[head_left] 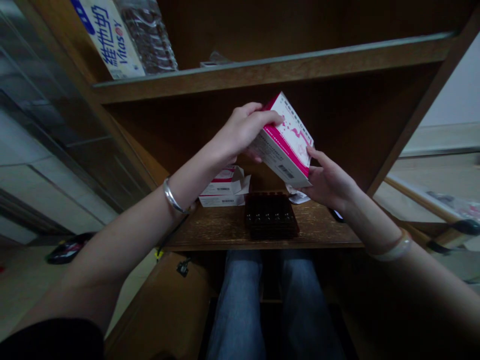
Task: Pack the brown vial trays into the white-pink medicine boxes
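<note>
**Clerk:** Largest entries first. What stood in view?

**Checker:** One wooden shelf unit (262, 80), two boards showing. On the upper board at 11 o'clock lay a Vitasoy pack (108, 35) and a clear bag (148, 35) of dark goods. Blue jeans (236, 305) filled 6 o'clock, below the lower board (210, 232).

**Clerk:** Item in hand?

**Checker:** One pink-and-white carton (287, 142), tilted at 12 o'clock, held above the lower board. The left hand (243, 131) had its fingers (264, 118) pressed together over the carton's upper edge. The right hand (330, 182) had its fingers (313, 155) parted, pinching the lower corner between thumb and forefinger.

**Clerk:** Remaining stock on that board?

**Checker:** At 7 o'clock from the raised carton, a second carton (221, 187) with its flap open. At 6 o'clock, a dark tray (270, 215) with small items in rows, too dim to identify. Just beside the tray, a scrap of white paper (298, 197).

**Clerk:** Status?

**Checker:** One carton was up in both hands, while the open carton and the tray lay on the board, untouched by either hand.

**Clerk:** Smallest entries?

**Checker:** A silver bangle (172, 196) on the left wrist and a pale bangle (393, 250) on the right.
</note>
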The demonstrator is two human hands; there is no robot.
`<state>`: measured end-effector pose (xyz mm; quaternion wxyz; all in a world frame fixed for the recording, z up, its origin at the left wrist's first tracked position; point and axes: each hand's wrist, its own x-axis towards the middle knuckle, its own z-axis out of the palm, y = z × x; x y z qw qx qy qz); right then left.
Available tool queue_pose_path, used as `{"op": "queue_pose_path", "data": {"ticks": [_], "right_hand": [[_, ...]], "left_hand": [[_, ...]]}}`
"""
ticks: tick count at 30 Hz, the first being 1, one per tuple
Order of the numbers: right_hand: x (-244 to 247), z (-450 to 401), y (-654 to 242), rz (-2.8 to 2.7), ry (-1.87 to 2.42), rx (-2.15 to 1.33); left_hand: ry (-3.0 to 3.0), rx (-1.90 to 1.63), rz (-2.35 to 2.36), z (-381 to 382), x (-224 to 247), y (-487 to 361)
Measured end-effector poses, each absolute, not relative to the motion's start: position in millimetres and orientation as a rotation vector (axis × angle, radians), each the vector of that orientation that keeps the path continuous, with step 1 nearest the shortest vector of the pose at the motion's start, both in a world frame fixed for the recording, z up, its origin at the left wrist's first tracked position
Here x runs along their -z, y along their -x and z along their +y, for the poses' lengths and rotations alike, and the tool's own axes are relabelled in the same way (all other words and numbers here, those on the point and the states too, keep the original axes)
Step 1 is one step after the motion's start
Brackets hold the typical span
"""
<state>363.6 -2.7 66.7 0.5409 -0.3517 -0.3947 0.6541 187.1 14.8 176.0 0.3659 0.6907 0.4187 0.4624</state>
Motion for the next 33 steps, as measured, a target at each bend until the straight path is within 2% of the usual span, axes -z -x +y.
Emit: {"op": "queue_pose_path", "data": {"ticks": [8, 18, 23, 33], "right_hand": [[-65, 2, -366, -0.826, 0.798, -1.523], [-69, 4, -381, -0.915, 0.782, -1.447], [-69, 6, -382, -0.871, 0.889, -1.4], [-73, 0, -377, -0.881, 0.817, -1.435]], "left_hand": [[-1.794, -1.184, 1.162, 8, -188, -172], [-1.448, -1.229, 1.176, 26, -175, -108], [-1.294, -1.244, 1.272, 39, -157, -68], [-1.193, -1.146, 1.651, 65, -108, -24]]}}
